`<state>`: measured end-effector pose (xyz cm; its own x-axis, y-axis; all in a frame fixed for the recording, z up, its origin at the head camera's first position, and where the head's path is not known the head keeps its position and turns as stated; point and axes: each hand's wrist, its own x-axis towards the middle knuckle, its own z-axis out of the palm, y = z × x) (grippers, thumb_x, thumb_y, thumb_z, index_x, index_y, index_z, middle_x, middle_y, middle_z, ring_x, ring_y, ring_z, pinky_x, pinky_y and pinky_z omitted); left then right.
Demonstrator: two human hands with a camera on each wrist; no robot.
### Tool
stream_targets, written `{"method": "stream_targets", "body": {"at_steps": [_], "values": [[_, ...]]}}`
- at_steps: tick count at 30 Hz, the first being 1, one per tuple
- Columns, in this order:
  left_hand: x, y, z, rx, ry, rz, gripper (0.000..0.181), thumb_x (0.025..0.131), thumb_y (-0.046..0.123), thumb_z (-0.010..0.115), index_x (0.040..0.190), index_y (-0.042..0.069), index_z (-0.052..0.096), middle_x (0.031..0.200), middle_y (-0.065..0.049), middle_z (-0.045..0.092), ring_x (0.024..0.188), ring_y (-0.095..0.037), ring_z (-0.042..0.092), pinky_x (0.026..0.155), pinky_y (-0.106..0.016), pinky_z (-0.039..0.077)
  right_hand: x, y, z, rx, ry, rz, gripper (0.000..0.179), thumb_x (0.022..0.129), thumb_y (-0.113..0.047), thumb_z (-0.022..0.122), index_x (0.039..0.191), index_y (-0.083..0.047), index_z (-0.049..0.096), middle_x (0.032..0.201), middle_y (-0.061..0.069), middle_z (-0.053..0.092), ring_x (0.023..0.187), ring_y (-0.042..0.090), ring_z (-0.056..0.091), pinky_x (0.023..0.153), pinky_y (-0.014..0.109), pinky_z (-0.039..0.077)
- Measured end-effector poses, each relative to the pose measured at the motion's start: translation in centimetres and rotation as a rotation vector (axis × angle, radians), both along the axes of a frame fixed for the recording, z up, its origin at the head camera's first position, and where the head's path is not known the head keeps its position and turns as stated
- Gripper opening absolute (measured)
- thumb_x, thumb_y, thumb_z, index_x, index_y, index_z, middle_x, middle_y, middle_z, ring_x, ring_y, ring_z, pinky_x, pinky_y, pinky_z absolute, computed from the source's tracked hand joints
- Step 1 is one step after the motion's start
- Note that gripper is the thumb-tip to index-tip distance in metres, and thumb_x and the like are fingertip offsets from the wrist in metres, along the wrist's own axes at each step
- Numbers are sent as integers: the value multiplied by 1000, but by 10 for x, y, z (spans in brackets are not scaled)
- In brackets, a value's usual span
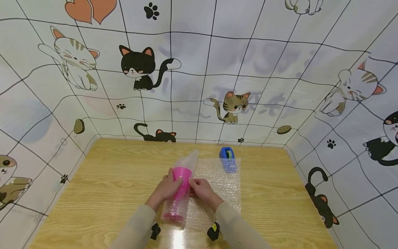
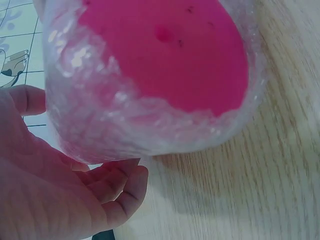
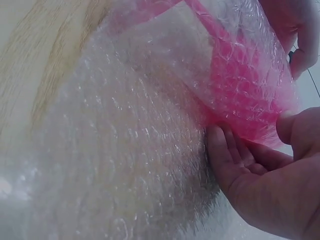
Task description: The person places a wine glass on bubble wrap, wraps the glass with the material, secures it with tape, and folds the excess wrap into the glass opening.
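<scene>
A pink cylinder (image 1: 183, 174) lies at a slant on the table, rolled in clear bubble wrap (image 1: 217, 200). My left hand (image 1: 166, 188) grips its left side through the wrap, thumb and fingers round it. The cylinder's flat round pink end (image 2: 185, 60), with a small nub in the middle, faces the left wrist view. On the other side my right hand (image 1: 203, 190) pinches the bubble wrap against the cylinder. In the right wrist view, its fingers (image 3: 235, 155) are curled at the wrap beside the pink surface. The loose sheet spreads flat to the right.
A blue tape dispenser (image 1: 224, 153) stands at the back, its front part under the sheet's far right corner. The wooden table (image 1: 124, 173) meets a cat-patterned sheet (image 1: 192, 86) at the back and sides.
</scene>
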<state>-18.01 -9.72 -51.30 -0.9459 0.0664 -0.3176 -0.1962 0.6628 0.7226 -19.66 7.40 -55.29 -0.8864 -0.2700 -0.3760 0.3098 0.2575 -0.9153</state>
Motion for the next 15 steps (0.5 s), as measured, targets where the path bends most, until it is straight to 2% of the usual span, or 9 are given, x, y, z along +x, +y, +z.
{"method": "stream_targets", "body": {"at_steps": [5,15], "values": [[1,-1,4,9,1,-11,84,96,42,47,153,-7,10,147,-40,30,130,-56,39,107,-62,37,3,2,2,-15,-3,5,51,104,-33,45,124,11,59,100,19,71,80,12,68,83,38,59],[2,-1,6,40,15,3,85,94,43,54,153,-5,16,149,-38,29,136,-54,34,108,-64,35,2,3,2,-10,-9,8,47,105,-29,43,121,12,59,95,15,70,76,10,66,82,38,60]]}}
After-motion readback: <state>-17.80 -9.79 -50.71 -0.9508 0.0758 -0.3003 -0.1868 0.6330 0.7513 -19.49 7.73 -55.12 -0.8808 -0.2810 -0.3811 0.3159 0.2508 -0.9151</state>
